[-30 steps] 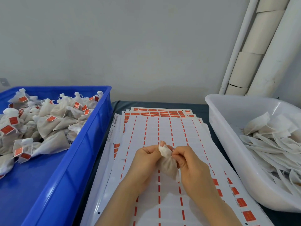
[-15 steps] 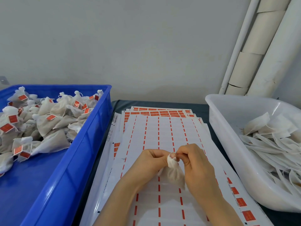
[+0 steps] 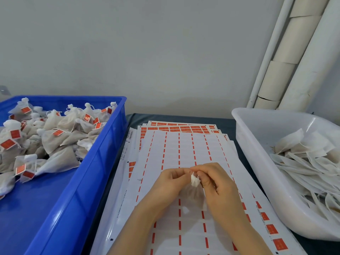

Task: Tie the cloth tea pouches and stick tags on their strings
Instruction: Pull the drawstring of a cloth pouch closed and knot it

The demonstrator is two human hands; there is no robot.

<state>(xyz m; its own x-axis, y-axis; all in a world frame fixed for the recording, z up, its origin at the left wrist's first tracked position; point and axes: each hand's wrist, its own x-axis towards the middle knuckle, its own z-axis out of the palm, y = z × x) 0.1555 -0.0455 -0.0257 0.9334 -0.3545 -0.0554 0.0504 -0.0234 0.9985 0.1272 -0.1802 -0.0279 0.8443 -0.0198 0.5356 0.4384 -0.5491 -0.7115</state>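
**Grey wall, dark worktop, tubes in the right corner**

A plain pale grey wall point(image 3: 147, 52) fills the upper half of the view, smooth and evenly lit by soft, diffuse light. At its foot it meets the worktop point(image 3: 184, 117), whose dark blue-grey surface shows as a narrow strip along the wall. At the far left edge a small grey fitting point(image 3: 2, 91) sits on the wall; what it is cannot be told. In the right corner a thin white pipe point(image 3: 266, 57) rises slantwise. Just beside it, beige cardboard tubes point(image 3: 279, 78) stand end on end, with a thicker white tube point(image 3: 312, 61) to their right, tilted the same way.
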